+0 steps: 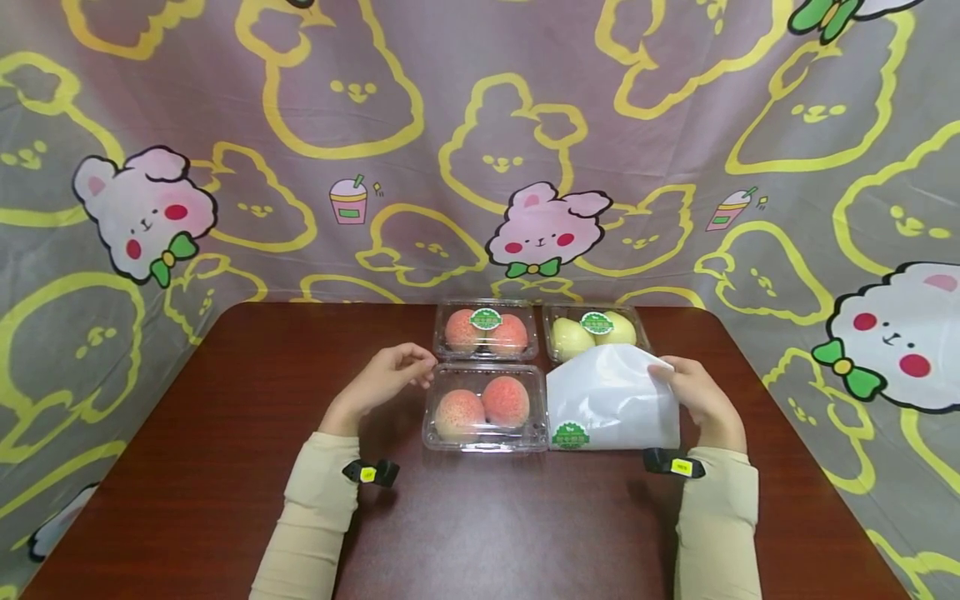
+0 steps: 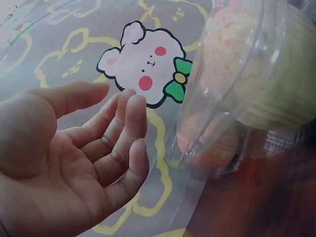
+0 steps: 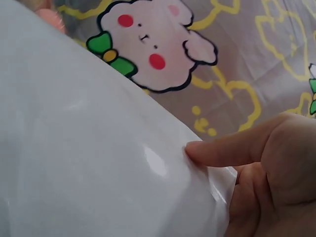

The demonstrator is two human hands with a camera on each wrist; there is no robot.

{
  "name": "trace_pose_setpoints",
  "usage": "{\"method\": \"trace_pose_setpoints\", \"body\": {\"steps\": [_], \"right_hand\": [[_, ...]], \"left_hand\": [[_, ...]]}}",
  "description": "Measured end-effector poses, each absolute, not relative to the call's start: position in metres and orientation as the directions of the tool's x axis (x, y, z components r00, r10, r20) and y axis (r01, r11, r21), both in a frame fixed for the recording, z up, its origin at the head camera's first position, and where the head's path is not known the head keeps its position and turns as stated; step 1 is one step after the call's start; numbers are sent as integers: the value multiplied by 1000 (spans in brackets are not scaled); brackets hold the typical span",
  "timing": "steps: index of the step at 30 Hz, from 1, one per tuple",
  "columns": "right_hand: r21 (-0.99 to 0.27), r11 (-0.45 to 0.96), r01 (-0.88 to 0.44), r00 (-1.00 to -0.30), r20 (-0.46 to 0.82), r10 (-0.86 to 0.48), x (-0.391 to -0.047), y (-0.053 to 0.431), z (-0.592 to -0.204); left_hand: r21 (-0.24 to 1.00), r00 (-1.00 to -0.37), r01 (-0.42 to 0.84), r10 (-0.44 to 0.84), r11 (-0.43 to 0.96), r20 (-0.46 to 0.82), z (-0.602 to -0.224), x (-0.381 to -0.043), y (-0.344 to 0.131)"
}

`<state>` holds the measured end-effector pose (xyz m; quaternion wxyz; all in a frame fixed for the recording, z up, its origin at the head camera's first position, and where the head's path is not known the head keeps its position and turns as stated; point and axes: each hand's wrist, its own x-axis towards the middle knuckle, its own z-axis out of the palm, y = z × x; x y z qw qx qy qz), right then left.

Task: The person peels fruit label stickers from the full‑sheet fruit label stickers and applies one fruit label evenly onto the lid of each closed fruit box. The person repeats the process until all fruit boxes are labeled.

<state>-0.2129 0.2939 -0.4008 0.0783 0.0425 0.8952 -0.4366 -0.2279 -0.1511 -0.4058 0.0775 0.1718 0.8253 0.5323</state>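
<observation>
My right hand (image 1: pixel 693 387) pinches the right edge of a glossy white sticker sheet (image 1: pixel 607 396), thumb on its front face. One green label (image 1: pixel 571 436) shows at the sheet's lower left corner. In the right wrist view the sheet (image 3: pixel 94 128) fills the left side, beside the thumb (image 3: pixel 222 150). My left hand (image 1: pixel 386 379) hovers left of the near clear box of peaches (image 1: pixel 483 433), its fingers loosely bent. Nothing is between the fingers of this hand (image 2: pixel 84 153) in the left wrist view. No label shows on that near box; what lies behind the sheet is hidden.
Behind it stands another clear box of peaches (image 1: pixel 459 346) with a green label on its lid. To its right, a box of pale yellow-green fruit (image 1: pixel 573 337) also bears a label. A patterned curtain (image 1: pixel 420 167) hangs behind the brown table (image 1: pixel 225 467).
</observation>
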Motion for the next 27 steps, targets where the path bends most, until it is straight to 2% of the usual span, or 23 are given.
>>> {"method": "trace_pose_setpoints", "body": {"steps": [10,15,27], "right_hand": [[-852,520,64,-996,-84,-15,-205,294,-387],[-922,388,-4,-998,-18,-52,-202,296,-385],[-996,72,-49,-998,47,-37,-198,288,-378]], "left_hand": [[907,-929,207,365,366,65,-405,-224,-144],[913,-925,215,371,346,77,-404,-223,-140],[927,-918,226,383,300,100,-404,-221,-132]]}}
